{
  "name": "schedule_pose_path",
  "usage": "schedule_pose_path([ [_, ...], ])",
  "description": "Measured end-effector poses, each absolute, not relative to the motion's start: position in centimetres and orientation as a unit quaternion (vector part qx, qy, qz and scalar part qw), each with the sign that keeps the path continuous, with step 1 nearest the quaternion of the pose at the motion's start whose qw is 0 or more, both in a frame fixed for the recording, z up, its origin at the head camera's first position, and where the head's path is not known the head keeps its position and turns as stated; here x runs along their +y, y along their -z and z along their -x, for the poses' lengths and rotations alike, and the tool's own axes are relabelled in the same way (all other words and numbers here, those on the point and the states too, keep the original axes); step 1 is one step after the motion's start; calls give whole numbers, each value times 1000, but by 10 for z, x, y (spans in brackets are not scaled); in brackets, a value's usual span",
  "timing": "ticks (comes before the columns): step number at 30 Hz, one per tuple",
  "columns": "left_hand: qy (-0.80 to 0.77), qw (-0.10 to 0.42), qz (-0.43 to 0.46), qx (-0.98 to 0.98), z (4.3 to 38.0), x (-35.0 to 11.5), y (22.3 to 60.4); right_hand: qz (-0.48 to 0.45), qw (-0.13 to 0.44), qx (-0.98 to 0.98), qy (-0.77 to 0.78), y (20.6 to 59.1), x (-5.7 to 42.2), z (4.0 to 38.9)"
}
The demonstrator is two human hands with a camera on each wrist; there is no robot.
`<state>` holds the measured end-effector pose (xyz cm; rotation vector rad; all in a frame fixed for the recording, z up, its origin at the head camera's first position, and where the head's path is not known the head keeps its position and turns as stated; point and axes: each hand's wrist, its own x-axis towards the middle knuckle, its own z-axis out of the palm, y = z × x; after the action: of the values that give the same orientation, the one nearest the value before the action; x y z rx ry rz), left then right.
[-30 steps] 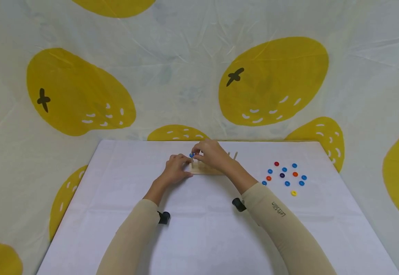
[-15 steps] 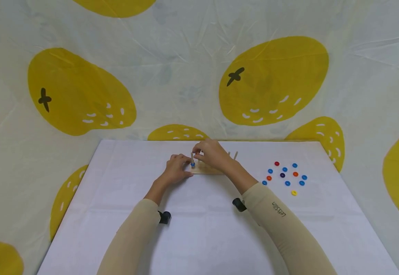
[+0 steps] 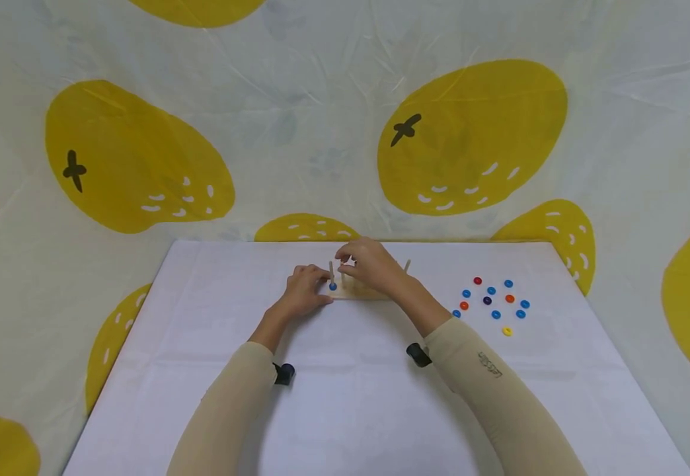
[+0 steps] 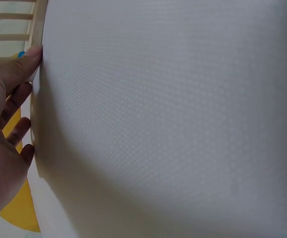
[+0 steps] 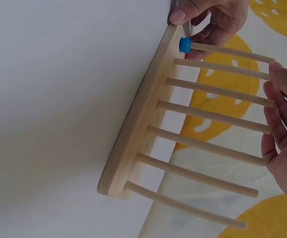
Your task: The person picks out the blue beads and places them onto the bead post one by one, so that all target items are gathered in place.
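A wooden peg rack (image 5: 148,109) with a row of several upright pegs stands near the table's back edge. One blue ring (image 5: 185,45) sits at the foot of its left-end peg (image 3: 331,272). My left hand (image 3: 306,291) holds the rack's left end, thumb at the front and fingers behind, as the left wrist view (image 4: 2,99) also shows. Beside the peg tops hovers my right hand (image 3: 375,268), fingers loosely curled. In the right wrist view its thumb and fingers (image 5: 282,94) lie close to the tips of the second and third pegs, with no ring visible between them.
Several loose rings lie scattered on the white table right of the rack: blue ones (image 3: 508,283), a red one (image 3: 478,281), orange ones (image 3: 509,299), a dark one (image 3: 487,301) and a yellow one (image 3: 507,332). A patterned cloth (image 3: 321,132) hangs behind the table.
The blue ring has dropped from the tip of the left-end peg down to its base. My right hand has shifted slightly right, away from that peg. The left hand stays put.
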<state>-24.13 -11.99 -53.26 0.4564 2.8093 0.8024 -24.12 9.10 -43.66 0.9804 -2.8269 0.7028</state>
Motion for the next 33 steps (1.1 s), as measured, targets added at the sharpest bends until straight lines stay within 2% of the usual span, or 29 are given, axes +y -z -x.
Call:
schedule_pose_path([
  [10, -277, 81, -153, 945, 240, -119, 532, -315, 80, -907, -268, 436, 119, 222],
  [24, -269, 83, -158, 946, 241, -119, 535, -291, 137, -906, -274, 432, 192, 193],
  [33, -266, 77, -161, 947, 241, -119, 536, -261, 122, -921, -261, 444, 240, 179],
])
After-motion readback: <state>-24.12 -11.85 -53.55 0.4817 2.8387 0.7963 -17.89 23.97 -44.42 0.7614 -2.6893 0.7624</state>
